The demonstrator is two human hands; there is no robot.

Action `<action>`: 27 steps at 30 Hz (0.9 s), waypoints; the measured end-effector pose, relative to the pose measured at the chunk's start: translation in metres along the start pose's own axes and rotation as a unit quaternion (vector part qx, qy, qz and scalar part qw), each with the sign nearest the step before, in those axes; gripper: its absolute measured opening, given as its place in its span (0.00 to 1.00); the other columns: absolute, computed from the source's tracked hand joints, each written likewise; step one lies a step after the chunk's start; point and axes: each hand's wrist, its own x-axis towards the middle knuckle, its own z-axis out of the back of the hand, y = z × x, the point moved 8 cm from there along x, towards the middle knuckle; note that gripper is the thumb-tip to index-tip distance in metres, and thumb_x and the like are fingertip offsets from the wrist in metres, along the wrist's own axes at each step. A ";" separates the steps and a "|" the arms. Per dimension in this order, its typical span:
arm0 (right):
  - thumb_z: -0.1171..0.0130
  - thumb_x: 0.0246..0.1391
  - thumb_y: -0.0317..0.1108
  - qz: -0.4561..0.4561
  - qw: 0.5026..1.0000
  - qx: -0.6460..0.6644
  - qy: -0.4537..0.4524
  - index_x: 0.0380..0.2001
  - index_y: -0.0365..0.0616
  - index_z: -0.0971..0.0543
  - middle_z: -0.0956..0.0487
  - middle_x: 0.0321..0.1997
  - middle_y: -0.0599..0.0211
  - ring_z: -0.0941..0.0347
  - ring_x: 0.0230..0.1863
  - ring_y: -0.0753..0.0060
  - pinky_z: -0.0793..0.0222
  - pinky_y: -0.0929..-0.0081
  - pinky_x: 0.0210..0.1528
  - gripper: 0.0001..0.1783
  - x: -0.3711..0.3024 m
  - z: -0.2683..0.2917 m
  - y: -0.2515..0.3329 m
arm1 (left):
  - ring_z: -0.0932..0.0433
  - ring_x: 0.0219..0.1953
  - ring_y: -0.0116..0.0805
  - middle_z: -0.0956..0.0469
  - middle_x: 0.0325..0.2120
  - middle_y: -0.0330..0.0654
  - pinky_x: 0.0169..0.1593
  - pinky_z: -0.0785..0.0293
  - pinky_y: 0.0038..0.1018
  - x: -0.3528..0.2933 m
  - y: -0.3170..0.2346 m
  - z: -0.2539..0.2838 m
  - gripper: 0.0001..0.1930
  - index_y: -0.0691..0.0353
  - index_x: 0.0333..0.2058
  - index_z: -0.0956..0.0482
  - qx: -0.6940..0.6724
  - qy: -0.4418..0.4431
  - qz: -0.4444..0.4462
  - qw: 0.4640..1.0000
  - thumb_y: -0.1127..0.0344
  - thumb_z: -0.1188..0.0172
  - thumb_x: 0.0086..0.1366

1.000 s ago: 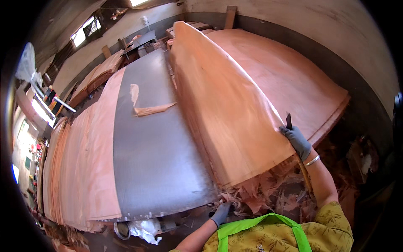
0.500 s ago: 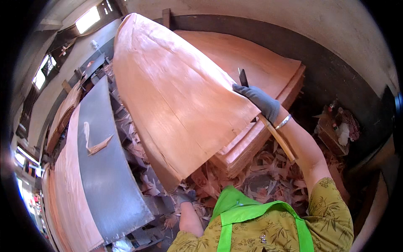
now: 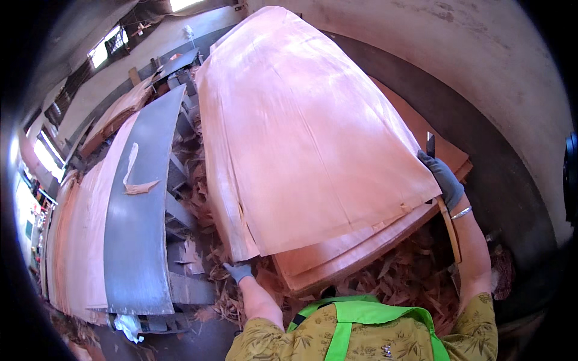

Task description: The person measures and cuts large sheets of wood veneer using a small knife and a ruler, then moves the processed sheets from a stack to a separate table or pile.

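A large, thin, pinkish wood veneer sheet (image 3: pixel 313 156) is spread between my hands, bowed upward, with its left side folding down. My right hand (image 3: pixel 444 180), in a grey glove, grips the sheet's near right corner. The same hand holds a knife with a dark blade (image 3: pixel 430 143) pointing up past the fingers and a long wooden handle (image 3: pixel 450 234) running down along the wrist. My left hand (image 3: pixel 241 272), also gloved, is closed at the sheet's near left corner, its fingers partly hidden beneath the edge. Below the sheet lies a stack of veneer (image 3: pixel 337 265).
Left of me stands a long stack of veneer (image 3: pixel 72 240) beside a grey board (image 3: pixel 141 222) with a torn veneer scrap (image 3: pixel 141 188) on it. Veneer shreds (image 3: pixel 397 274) litter the floor around the stack. A wall (image 3: pixel 445 48) curves along the back and right.
The sheet has swung right and flattened out over the stack, covering more of it. Both hands show lower relative to the stack's far end, the right one further right. My view has turned too.
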 end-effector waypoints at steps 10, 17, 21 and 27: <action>0.45 0.57 0.46 0.016 0.988 -0.151 0.013 0.40 0.37 0.24 0.23 0.31 0.73 0.29 0.27 0.84 0.33 0.84 0.27 0.20 0.085 0.145 0.039 | 0.26 0.44 0.41 0.26 0.44 0.47 0.48 0.29 0.34 -0.098 -0.036 -0.134 0.20 0.64 0.45 0.27 0.247 0.070 -0.286 0.923 0.55 0.46 0.61; 0.42 0.55 0.43 0.064 0.951 -0.303 0.004 0.36 0.37 0.23 0.27 0.30 0.78 0.35 0.30 0.87 0.36 0.83 0.31 0.17 0.166 0.298 0.076 | 0.25 0.41 0.41 0.26 0.42 0.47 0.46 0.27 0.34 -0.212 0.084 -0.190 0.18 0.65 0.47 0.31 0.234 0.016 -0.329 0.915 0.68 0.43 0.59; 0.41 0.54 0.45 0.120 0.931 -0.344 0.008 0.38 0.33 0.23 0.26 0.31 0.74 0.34 0.32 0.81 0.35 0.77 0.35 0.22 0.182 0.323 0.089 | 0.26 0.42 0.41 0.26 0.43 0.46 0.47 0.27 0.34 -0.225 0.098 -0.169 0.17 0.63 0.46 0.30 0.190 0.060 -0.312 0.929 0.73 0.42 0.57; 0.41 0.53 0.45 0.218 0.838 -0.496 -0.056 0.38 0.29 0.24 0.23 0.32 0.67 0.30 0.33 0.73 0.33 0.70 0.37 0.24 0.220 0.384 0.094 | 0.28 0.46 0.40 0.27 0.45 0.44 0.51 0.29 0.32 -0.239 0.169 -0.150 0.20 0.62 0.51 0.33 0.236 -0.005 -0.332 0.913 0.77 0.45 0.58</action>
